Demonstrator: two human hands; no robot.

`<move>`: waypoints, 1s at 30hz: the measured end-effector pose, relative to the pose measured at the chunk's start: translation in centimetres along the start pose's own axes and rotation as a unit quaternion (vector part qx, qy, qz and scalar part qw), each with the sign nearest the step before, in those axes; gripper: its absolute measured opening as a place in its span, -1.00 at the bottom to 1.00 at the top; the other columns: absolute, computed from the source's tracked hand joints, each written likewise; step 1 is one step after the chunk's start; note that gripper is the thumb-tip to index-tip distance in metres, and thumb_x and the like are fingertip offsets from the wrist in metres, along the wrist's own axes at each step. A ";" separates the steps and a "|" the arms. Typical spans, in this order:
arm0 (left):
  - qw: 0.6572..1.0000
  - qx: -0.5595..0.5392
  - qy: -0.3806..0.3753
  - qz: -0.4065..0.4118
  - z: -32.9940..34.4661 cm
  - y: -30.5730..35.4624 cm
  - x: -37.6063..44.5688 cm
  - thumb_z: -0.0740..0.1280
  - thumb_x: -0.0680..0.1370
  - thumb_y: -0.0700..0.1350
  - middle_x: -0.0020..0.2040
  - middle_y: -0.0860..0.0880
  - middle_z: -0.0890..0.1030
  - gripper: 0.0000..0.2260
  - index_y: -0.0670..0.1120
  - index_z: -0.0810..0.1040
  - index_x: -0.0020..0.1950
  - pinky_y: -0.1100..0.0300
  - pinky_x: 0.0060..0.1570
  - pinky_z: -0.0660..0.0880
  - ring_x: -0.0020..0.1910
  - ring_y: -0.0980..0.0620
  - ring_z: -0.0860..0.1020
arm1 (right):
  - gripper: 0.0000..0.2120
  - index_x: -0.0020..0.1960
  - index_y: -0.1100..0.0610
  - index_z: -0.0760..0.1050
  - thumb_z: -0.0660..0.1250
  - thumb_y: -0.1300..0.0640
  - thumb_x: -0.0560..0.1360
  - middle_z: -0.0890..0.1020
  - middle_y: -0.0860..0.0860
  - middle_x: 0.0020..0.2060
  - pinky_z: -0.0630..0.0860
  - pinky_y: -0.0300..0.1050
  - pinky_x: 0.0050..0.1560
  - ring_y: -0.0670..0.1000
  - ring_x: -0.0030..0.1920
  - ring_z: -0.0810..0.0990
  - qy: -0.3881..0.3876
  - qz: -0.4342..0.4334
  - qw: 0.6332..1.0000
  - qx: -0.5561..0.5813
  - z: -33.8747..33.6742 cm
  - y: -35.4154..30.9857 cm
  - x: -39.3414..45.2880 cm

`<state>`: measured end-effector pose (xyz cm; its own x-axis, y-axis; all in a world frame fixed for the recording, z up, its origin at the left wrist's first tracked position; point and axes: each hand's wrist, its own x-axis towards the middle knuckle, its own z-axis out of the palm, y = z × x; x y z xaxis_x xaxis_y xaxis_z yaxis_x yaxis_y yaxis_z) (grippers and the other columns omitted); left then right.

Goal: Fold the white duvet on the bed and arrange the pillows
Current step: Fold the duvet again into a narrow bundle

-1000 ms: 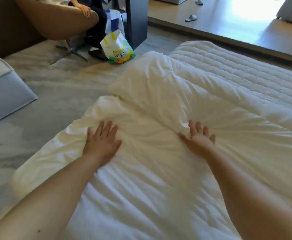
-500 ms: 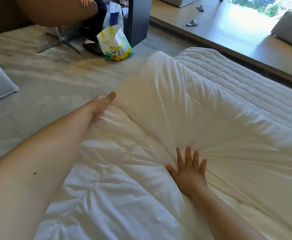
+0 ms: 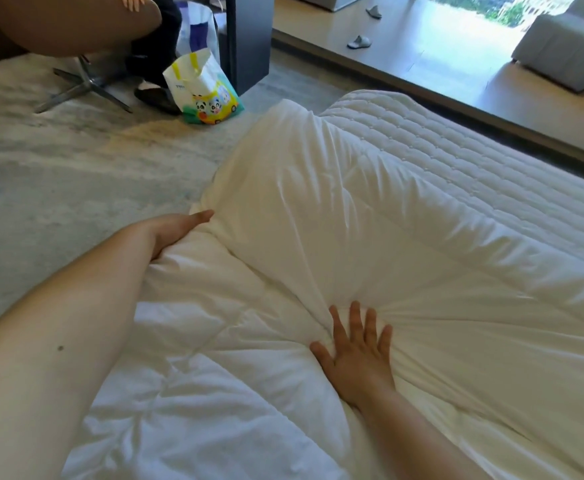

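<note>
The white duvet [image 3: 318, 237] lies bunched and folded over itself across the bed, its far end humped up near the bed's corner. My left hand [image 3: 176, 228] reaches along the duvet's left edge, thumb pointing forward; its fingers are hidden under the fold, so I cannot see whether they hold it. My right hand [image 3: 358, 355] lies flat with fingers spread, pressing the duvet where creases gather. The quilted mattress [image 3: 474, 161] shows bare to the right. No pillow is in view.
Grey carpet [image 3: 75, 174] lies left of the bed. A colourful bag [image 3: 203, 88], a chair base [image 3: 86, 84] with a seated person [image 3: 75, 22] and a dark cabinet [image 3: 249, 39] stand beyond. A wooden step [image 3: 404, 53] with slippers lies behind.
My left hand has left the duvet's top and gone forward to its left edge, tucking under the fold. My right hand stays flat on the duvet. My view has shifted closer and leftward.
</note>
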<state>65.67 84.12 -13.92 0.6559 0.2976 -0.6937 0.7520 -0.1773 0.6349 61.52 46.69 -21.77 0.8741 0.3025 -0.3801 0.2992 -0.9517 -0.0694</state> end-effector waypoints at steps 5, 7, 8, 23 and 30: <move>0.996 0.052 0.066 0.010 -0.5 -0.3 0.0 0.39 0.20 0.50 0.31 -0.17 0.51 0.01 -0.06 0.32 0.48 -0.15 0.24 0.45 0.16 -0.22 0.55 | -0.26 0.38 -0.16 -0.53 -0.44 -0.45 0.31 -0.37 0.05 0.52 -0.43 0.25 0.41 0.16 0.49 -0.42 0.009 -0.001 1.000 0.007 0.2 0.1 0.1; 0.989 0.098 0.108 0.011 -0.3 0.6 -0.6 0.36 0.35 0.41 0.29 -0.20 0.51 -0.15 -0.16 0.38 0.43 -0.08 0.19 0.44 0.14 -0.22 0.53 | -0.27 0.38 -0.16 -0.52 -0.41 -0.45 0.33 -0.36 0.05 0.52 -0.44 0.25 0.40 0.16 0.49 -0.42 0.010 -0.002 1.000 0.006 0.2 0.2 0.1; 0.987 0.110 0.115 0.005 -0.3 1.1 -0.9 0.35 0.39 0.38 0.22 -0.21 0.55 -0.22 -0.18 0.44 0.36 -0.06 0.14 0.43 0.09 -0.21 0.53 | -0.28 0.38 -0.16 -0.52 -0.39 -0.46 0.36 -0.36 0.05 0.52 -0.44 0.26 0.40 0.17 0.49 -0.41 0.010 -0.002 1.000 0.005 0.3 0.3 0.2; 0.907 0.178 0.191 0.329 5.3 10.2 -19.0 0.35 0.53 0.01 -0.12 -0.04 0.58 -0.70 -0.10 0.46 0.18 0.13 -0.25 0.38 -0.17 -0.08 0.54 | -0.36 0.48 -0.08 0.27 0.19 -0.34 0.48 0.14 0.04 0.54 0.03 0.04 0.49 0.09 0.52 0.11 -0.064 -0.054 0.980 0.179 -7.2 3.4 -3.6; 0.832 0.402 0.023 0.381 20.7 15.6 -31.0 0.29 0.54 0.12 -0.02 -0.15 0.53 -0.68 -0.05 0.28 0.09 0.05 -0.04 0.48 -0.02 -0.20 0.54 | -0.61 0.11 0.17 0.54 0.20 -0.14 0.58 0.66 0.12 0.04 0.56 0.13 0.10 0.10 0.08 0.63 0.088 0.113 0.668 0.730 -19.1 13.1 -13.8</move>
<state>58.48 52.70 10.43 0.9734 -0.1559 -0.1677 -0.0681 -0.8963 0.4383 60.67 31.08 0.16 0.9037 0.0216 -0.4277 -0.4281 0.0283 -0.9033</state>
